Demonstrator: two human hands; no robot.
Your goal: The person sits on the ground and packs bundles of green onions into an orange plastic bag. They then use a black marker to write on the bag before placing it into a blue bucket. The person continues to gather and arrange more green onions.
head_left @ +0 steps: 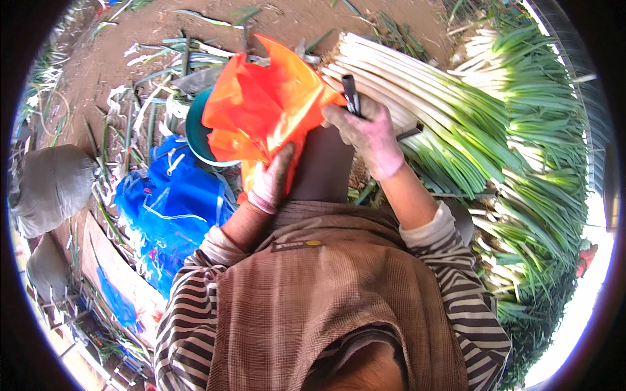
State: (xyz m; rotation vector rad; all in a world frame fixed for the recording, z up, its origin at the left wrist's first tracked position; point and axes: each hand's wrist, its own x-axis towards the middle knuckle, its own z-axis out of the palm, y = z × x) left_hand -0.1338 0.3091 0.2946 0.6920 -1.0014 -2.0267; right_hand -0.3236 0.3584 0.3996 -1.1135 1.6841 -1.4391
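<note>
My left hand (272,182), in a dirt-stained pink and white work glove, grips the lower edge of a crumpled orange plastic sheet or bag (259,105). A black marker-like pen (350,94) sticks up from my right hand (374,133), which wears a matching glove. The right fingertips meet the orange plastic's right edge; whether they pinch it is hard to tell. Behind the plastic, partly covered, is a teal basin (195,128). Just beyond my right hand lies a thick bundle of long leeks or large green onions (420,93), white ends pointing away.
More green onions (543,112) are piled along the right side. A blue mesh bag heap (183,190) lies left of my legs. Farther left stands a stuffed grey sack (54,188). Loose leaves and stalks (195,54) litter the dirt floor (161,24).
</note>
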